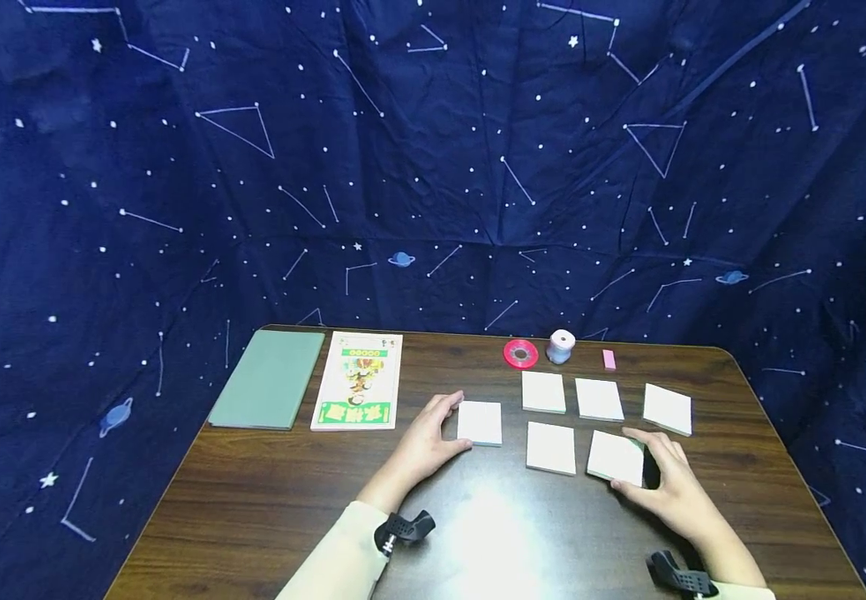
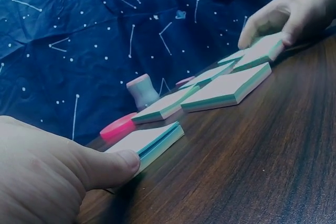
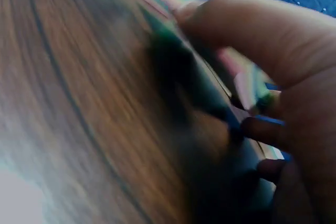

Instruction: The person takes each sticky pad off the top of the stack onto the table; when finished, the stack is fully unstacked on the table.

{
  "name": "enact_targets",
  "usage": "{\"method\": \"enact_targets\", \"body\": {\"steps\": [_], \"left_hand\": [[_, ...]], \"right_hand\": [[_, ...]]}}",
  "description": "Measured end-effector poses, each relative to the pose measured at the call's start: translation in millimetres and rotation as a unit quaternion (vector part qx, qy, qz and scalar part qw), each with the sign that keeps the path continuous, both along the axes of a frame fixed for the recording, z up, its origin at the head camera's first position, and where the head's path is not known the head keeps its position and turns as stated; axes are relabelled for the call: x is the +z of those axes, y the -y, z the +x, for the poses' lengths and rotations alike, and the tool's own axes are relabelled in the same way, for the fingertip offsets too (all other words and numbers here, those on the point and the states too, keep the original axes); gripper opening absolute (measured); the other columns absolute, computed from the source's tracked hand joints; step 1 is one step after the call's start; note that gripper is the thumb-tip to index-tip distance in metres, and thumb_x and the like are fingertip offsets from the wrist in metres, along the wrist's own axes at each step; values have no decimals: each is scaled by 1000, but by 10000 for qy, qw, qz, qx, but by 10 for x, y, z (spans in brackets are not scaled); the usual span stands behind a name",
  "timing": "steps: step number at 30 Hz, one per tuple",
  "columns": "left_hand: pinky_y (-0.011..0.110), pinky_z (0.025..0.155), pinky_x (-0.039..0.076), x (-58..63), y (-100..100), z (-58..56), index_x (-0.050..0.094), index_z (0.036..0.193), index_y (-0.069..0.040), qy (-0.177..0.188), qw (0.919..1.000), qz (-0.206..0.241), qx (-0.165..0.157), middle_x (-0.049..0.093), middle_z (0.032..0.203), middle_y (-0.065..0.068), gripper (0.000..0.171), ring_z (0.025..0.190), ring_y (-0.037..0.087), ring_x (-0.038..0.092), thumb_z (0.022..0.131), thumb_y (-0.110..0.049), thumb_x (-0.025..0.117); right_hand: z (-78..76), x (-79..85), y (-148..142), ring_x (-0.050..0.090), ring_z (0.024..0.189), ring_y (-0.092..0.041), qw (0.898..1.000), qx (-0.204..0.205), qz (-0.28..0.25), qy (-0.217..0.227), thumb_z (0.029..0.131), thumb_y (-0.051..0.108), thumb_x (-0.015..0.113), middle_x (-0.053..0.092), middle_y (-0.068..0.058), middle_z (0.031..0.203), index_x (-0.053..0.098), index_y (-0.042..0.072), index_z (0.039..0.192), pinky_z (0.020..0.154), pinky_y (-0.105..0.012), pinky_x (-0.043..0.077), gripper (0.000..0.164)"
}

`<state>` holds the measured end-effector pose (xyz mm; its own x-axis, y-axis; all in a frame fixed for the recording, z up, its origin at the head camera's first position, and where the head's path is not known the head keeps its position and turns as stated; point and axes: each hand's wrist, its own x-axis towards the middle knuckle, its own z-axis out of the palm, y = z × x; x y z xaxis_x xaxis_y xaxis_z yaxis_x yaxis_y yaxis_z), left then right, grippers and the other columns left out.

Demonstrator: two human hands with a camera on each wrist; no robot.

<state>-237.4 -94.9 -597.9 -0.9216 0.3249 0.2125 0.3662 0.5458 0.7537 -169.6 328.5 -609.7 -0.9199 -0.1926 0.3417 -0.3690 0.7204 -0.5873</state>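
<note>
My left hand [image 1: 425,442] grips a square note pad [image 1: 480,423] by its left side, the thumb at the near corner and a finger at the far one. The left wrist view shows the thumb against the layered edge of that pad [image 2: 152,140]. My right hand [image 1: 673,487] holds another square note pad [image 1: 616,457] between thumb and fingers at its right side; this pad sits slightly turned. In the right wrist view, the thumb hides much of the pad's edge. Between the two held pads lies a third note pad [image 1: 551,448], white on top with coloured layers at its sides.
Behind, a row has a left pad [image 1: 543,392], a middle pad [image 1: 599,400] and a right pad [image 1: 668,409]. Farther back stand a pink ring-shaped roll [image 1: 520,353], a spool [image 1: 560,346] and a small pink block [image 1: 608,359]. A green book [image 1: 267,379] and an illustrated booklet [image 1: 357,382] lie left.
</note>
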Motion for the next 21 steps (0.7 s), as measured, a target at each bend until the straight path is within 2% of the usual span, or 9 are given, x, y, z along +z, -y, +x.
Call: {"method": "enact_targets", "body": {"steps": [6, 11, 14, 17, 18, 19, 21], "left_hand": [[52, 117, 53, 24, 25, -7, 54, 156, 1, 25, 10000, -33, 10, 64, 145, 15, 83, 131, 31, 65, 85, -12, 93], [50, 120, 52, -18, 38, -29, 51, 159, -2, 69, 10000, -25, -18, 63, 149, 13, 85, 134, 30, 65, 86, -15, 93], [49, 122, 50, -62, 39, -20, 46, 162, -1, 132, 9996, 198, -124, 59, 155, 15, 87, 138, 32, 63, 89, -16, 91], [51, 123, 49, -88, 54, 18, 44, 163, -2, 121, 9988, 448, -123, 57, 158, 15, 83, 141, 33, 60, 93, -18, 87], [52, 124, 48, -94, 63, 35, 45, 162, -3, 87, 9986, 505, -97, 56, 159, 14, 80, 143, 33, 58, 94, -18, 85], [53, 125, 46, -96, 75, 54, 47, 161, -4, 38, 9983, 574, -70, 57, 159, 12, 76, 145, 33, 56, 96, -18, 83], [55, 126, 44, -107, 105, 101, 54, 157, -7, -184, 9976, 667, -5, 60, 157, 9, 66, 148, 32, 54, 98, -17, 80]], "right_hand": [[1, 1, 24, 47, 128, -22, 9993, 261, 197, 201, 76, 19, 100, 61, -8, 141, 62, 13, 146, 89, -42, 28, 80], [-24, 28, 39, 50, 130, -26, 9992, 299, 143, 219, 79, 21, 98, 63, -11, 141, 61, 11, 148, 89, -44, 29, 79], [-41, 42, 17, 50, 134, -32, 9987, 233, -27, 442, 84, 24, 95, 63, -12, 143, 59, 11, 151, 96, -55, 34, 76], [-59, 25, -2, 45, 142, -38, 9960, 126, -389, 788, 92, 27, 89, 58, -15, 151, 55, 13, 155, 110, -67, 34, 73], [-62, 12, -6, 43, 145, -37, 9946, 64, -502, 902, 95, 28, 86, 56, -15, 153, 53, 14, 157, 118, -64, 32, 71], [-64, -1, -7, 42, 146, -35, 9935, -18, -631, 947, 97, 28, 84, 55, -15, 154, 52, 14, 158, 124, -56, 31, 70], [-63, -38, 1, 46, 145, -24, 9917, -249, -877, 904, 101, 26, 80, 58, -16, 152, 50, 13, 159, 125, -31, 33, 66]]}}
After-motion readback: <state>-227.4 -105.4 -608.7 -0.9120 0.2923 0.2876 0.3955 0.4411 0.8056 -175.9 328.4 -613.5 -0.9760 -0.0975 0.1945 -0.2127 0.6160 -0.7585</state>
